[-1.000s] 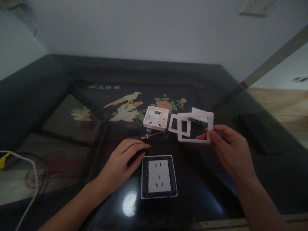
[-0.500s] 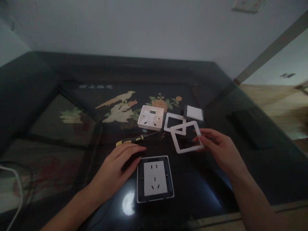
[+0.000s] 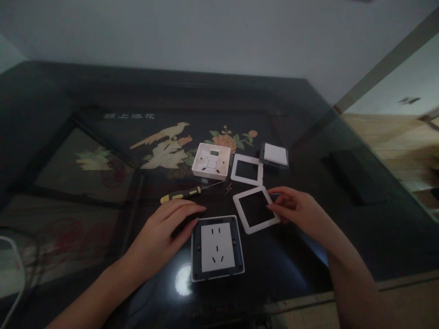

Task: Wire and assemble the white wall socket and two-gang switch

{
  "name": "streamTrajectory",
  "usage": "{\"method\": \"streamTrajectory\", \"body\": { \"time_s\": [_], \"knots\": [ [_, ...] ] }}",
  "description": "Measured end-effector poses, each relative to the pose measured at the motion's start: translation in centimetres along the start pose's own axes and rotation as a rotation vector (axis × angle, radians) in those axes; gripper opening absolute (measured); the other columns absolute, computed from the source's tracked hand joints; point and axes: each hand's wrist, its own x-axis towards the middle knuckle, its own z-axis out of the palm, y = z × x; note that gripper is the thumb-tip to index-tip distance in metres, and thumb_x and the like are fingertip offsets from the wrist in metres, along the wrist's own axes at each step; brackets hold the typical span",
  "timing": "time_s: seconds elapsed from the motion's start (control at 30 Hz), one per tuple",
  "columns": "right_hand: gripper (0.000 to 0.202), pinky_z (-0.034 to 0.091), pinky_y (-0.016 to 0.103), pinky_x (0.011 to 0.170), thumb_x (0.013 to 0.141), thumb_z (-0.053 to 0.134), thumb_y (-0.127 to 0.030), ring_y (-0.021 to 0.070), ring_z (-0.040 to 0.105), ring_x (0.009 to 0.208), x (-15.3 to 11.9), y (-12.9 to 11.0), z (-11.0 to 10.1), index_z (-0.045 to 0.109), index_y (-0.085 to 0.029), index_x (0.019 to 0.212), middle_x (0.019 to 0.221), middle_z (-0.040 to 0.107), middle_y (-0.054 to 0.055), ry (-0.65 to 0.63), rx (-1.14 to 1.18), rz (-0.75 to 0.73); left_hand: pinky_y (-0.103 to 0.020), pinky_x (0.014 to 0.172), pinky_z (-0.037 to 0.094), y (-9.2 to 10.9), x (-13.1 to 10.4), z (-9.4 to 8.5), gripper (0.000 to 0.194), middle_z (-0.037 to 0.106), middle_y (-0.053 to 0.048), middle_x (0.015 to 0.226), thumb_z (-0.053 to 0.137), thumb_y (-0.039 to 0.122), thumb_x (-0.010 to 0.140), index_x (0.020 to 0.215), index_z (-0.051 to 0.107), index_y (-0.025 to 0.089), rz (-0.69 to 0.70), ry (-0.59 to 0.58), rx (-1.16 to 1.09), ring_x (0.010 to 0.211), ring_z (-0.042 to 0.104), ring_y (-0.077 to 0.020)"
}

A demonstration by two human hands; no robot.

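A white cover frame [image 3: 241, 214] is pinched at its right edge between the thumb and fingers of my right hand [image 3: 291, 205], tilted just above the dark tabletop. Below and left of it lies a wall socket [image 3: 217, 256], its white five-hole face set in a dark surround on a white box. My left hand [image 3: 174, 224] is beside the socket's upper left corner, fingers stretched out and thumb tip at that corner, with nothing in its grasp. Just beyond those fingers lies a yellow and black screwdriver [image 3: 181, 194], its shaft pointing right.
Farther back are an open white mounting box [image 3: 211, 161], a second white frame [image 3: 259, 172], a white-faced switch module [image 3: 275, 154] and small screws [image 3: 228, 188]. A white cable [image 3: 21, 269] hangs at the left. The glossy table [image 3: 137, 82] meets the wall behind.
My right hand has lowered the cover frame toward me and slightly left, away from overlapping the second frame. My left hand stays by the socket; the whole view has shifted a little.
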Motion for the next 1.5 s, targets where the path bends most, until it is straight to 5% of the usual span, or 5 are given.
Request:
{"method": "streamTrajectory", "body": {
  "time_s": [0.5,0.73,1.1,1.27,1.5],
  "knots": [
    [0.014,0.052,0.04,0.082,0.087,0.069,-0.024,0.0273,0.066,0.101,5.0,-2.7,1.9,0.073,-0.02,0.1,0.108,0.073,0.011,0.155,-0.812,-0.518,-0.034,0.088,0.058,0.1,0.3,-0.3,0.021,0.072,-0.005,0.108,0.051,0.02,0.097,0.113,0.065,0.022,-0.003,-0.012,-0.028,0.101,0.069,-0.0193],
    [0.018,0.054,0.034,0.076,0.092,0.057,-0.013,0.0218,0.071,0.086,5.6,-1.8,2.7,0.075,-0.018,0.089,0.095,0.078,0.008,0.202,-0.81,-0.663,-0.033,0.087,0.059,0.2,0.1,-0.2,0.021,0.072,-0.006,0.107,0.051,0.018,0.097,0.112,0.065,0.022,0.002,-0.005,-0.06,0.099,0.069,-0.0186],
    [0.014,0.06,0.034,0.07,0.098,0.051,-0.034,0.0202,0.075,0.073,1.6,-4.4,0.3,0.061,-0.024,0.098,0.083,0.077,0.004,0.551,-0.208,-0.543,-0.034,0.09,0.057,0.4,0.4,-0.6,0.021,0.071,-0.005,0.107,0.052,0.017,0.096,0.112,0.064,0.022,-0.047,0.068,-0.124,0.101,0.068,-0.0185],
    [0.019,0.06,0.026,0.06,0.084,0.072,-0.04,0.0138,0.07,0.059,-1.0,-5.7,2.5,0.063,-0.023,0.081,0.067,0.073,-0.002,0.233,0.79,-0.111,-0.032,0.089,0.056,1.9,0.6,-1.0,0.03,0.072,-0.004,0.104,0.056,0.019,0.094,0.124,0.057,0.022,-0.214,0.108,-0.391,0.096,0.069,-0.0164],
    [0.026,0.061,0.024,0.056,0.078,0.078,-0.042,0.0129,0.07,0.054,-3.0,-6.2,6.8,0.063,-0.021,0.078,0.063,0.074,-0.001,-0.032,0.966,0.051,-0.018,0.08,0.056,3.2,0.8,-1.4,0.048,0.074,0.001,0.089,0.07,0.024,0.087,0.131,0.05,0.019,-0.497,0.075,-0.931,0.085,0.071,-0.0104]
  ]
}}
